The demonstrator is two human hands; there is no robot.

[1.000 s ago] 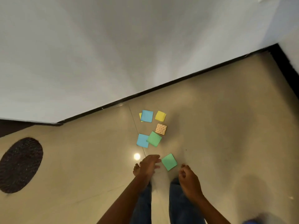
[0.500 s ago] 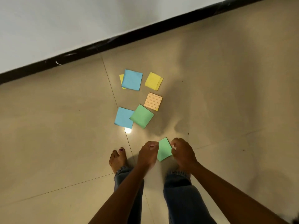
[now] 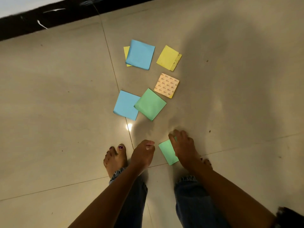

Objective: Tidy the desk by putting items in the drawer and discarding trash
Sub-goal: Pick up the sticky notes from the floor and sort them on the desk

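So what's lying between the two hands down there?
In the head view, only bare floor tile lies between the left hand and the green note under the right hand.
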